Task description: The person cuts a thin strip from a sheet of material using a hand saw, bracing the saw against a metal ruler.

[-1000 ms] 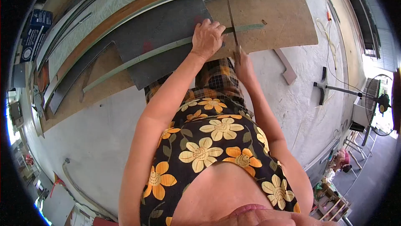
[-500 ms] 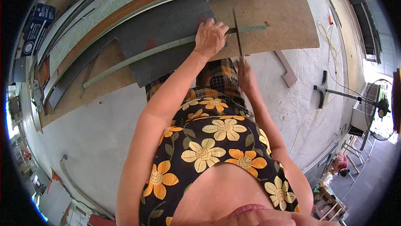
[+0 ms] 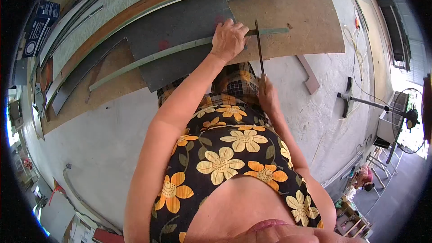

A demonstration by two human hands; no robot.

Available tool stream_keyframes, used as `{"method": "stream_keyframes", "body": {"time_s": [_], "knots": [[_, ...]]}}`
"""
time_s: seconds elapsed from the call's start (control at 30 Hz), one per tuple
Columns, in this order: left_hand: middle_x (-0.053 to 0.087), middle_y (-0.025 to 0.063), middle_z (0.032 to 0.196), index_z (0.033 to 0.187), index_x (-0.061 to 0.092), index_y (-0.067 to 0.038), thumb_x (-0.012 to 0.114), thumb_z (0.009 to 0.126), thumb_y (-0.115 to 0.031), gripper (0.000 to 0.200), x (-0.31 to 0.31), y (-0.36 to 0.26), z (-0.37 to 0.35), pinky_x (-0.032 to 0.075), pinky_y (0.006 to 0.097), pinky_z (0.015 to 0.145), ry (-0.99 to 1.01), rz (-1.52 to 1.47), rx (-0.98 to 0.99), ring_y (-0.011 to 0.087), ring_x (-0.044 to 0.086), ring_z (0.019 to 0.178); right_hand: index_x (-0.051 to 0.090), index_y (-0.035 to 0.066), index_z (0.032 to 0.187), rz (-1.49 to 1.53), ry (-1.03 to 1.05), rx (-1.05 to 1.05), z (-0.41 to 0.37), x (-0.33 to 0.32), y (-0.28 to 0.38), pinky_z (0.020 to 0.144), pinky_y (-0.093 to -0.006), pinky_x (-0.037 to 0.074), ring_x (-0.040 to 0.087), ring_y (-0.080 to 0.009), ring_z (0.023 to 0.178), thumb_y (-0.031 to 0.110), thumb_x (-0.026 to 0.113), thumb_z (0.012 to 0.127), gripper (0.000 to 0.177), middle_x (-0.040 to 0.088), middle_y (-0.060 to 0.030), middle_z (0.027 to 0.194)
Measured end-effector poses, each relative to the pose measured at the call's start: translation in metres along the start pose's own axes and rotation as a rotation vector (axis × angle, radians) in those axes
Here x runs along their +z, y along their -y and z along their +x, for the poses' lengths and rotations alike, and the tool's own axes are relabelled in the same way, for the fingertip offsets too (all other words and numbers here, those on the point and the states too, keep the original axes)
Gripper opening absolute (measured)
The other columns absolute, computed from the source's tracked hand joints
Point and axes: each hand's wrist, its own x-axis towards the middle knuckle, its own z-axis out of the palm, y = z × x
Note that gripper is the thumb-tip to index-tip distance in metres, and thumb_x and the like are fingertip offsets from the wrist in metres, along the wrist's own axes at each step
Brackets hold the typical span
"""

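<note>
My left hand (image 3: 229, 40) is closed over a long thin strip (image 3: 175, 48), holding it down on a dark grey sheet (image 3: 180, 20) on the brown board (image 3: 310, 22). My right hand (image 3: 268, 95) grips the handle of a saw by the board's near edge. The narrow saw blade (image 3: 259, 47) points away from me and crosses the strip just right of my left hand. The strip's greenish end (image 3: 275, 31) sticks out beyond the blade.
Long panels and a brown plank (image 3: 148, 1) lie along the far side. An angled grey piece (image 3: 308, 74) is on the floor at right, near a standing fan (image 3: 409, 119). Another person (image 3: 362, 178) is far off at lower right.
My right hand has drawn the saw back toward me, and the blade sits lower across the strip. My left hand stays nearly in place on the strip.
</note>
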Motion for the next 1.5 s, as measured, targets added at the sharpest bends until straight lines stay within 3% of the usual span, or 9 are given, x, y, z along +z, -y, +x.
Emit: {"method": "stream_keyframes", "body": {"time_s": [0.13,0.23,0.4,0.57,0.73,0.83,1.03,1.33,1.5], "knots": [[0.066,0.0014,0.092,0.094,0.071,-0.013,0.069,0.081,-0.025,0.018,-0.002,0.000,0.003,0.047,0.0438,0.084,0.020,0.001,-0.010,0.0238,0.058,0.096,0.052,0.000,0.119,-0.029,-0.052,-0.183,0.083,0.001,0.025,0.081,-0.0530,0.045,0.056,-0.0501,0.100,0.014,0.044,0.095,0.029,0.062,-0.0309,0.103],[0.066,0.0007,0.091,0.094,0.071,-0.013,0.070,0.080,-0.024,0.017,-0.002,0.000,0.001,0.047,0.0430,0.082,0.003,0.026,-0.003,0.0236,0.058,0.094,0.051,-0.001,0.120,0.012,0.002,-0.105,0.104,-0.012,0.058,0.080,-0.0529,0.045,0.054,-0.0516,0.099,0.012,0.044,0.094,0.030,0.061,-0.0320,0.102],[0.066,0.0003,0.091,0.094,0.071,-0.013,0.070,0.079,-0.023,0.018,-0.008,-0.004,-0.003,0.047,0.0414,0.080,0.064,0.029,0.067,0.0231,0.057,0.093,0.052,-0.004,0.120,-0.052,-0.115,-0.328,0.057,0.013,-0.006,0.082,-0.0518,0.045,0.053,-0.0518,0.102,0.015,0.042,0.096,0.032,0.059,-0.0333,0.104],[0.066,0.0002,0.090,0.094,0.071,-0.014,0.070,0.078,-0.021,0.017,-0.006,-0.006,-0.001,0.046,0.0414,0.080,0.068,0.035,0.026,0.0230,0.057,0.094,0.053,-0.004,0.115,0.104,0.031,0.101,0.009,0.006,0.007,0.081,-0.0513,0.045,0.053,-0.0525,0.100,0.019,0.041,0.099,0.030,0.059,-0.0332,0.101],[0.067,-0.0006,0.092,0.099,0.071,-0.015,0.075,0.075,-0.025,0.026,0.000,-0.002,0.000,0.048,0.0405,0.078,0.033,0.066,0.025,0.0221,0.057,0.093,0.054,-0.003,0.113,0.128,-0.056,-0.168,0.097,0.002,0.031,0.078,-0.0518,0.046,0.056,-0.0512,0.096,0.019,0.041,0.099,0.029,0.062,-0.0321,0.097],[0.067,-0.0006,0.092,0.099,0.071,-0.015,0.075,0.075,-0.024,0.026,-0.002,-0.004,-0.002,0.048,0.0405,0.079,0.028,0.048,0.021,0.0218,0.057,0.093,0.055,-0.004,0.109,0.042,-0.212,-0.224,0.091,0.006,0.039,0.072,-0.0447,0.045,0.055,-0.0433,0.079,0.017,0.042,0.098,0.027,0.061,-0.0262,0.087],[0.067,0.0010,0.091,0.093,0.070,-0.014,0.071,0.078,-0.023,0.017,-0.004,-0.005,0.000,0.047,0.0430,0.082,0.051,0.031,0.013,0.0235,0.058,0.095,0.055,-0.005,0.110,0.076,-0.057,0.014,0.007,0.009,0.008,0.075,-0.0454,0.047,0.061,-0.0386,0.084,0.016,0.042,0.097,0.028,0.063,-0.0257,0.090],[0.066,0.0008,0.087,0.088,0.069,-0.013,0.072,0.076,-0.022,0.015,-0.002,-0.003,-0.002,0.047,0.0435,0.080,-0.040,-0.003,0.031,0.0237,0.058,0.092,0.057,-0.003,0.113,0.072,-0.097,-0.092,0.097,-0.004,0.051,0.079,-0.0510,0.046,0.056,-0.0507,0.100,0.019,0.044,0.097,0.030,0.061,-0.0322,0.100],[0.066,0.0008,0.087,0.088,0.069,-0.013,0.072,0.076,-0.022,0.015,0.000,-0.004,-0.001,0.047,0.0436,0.079,0.003,0.018,0.027,0.0237,0.058,0.092,0.056,-0.004,0.112,0.116,-0.080,-0.053,0.025,0.014,0.010,0.077,-0.0494,0.046,0.056,-0.0483,0.094,0.021,0.043,0.099,0.031,0.059,-0.0321,0.096]]}}
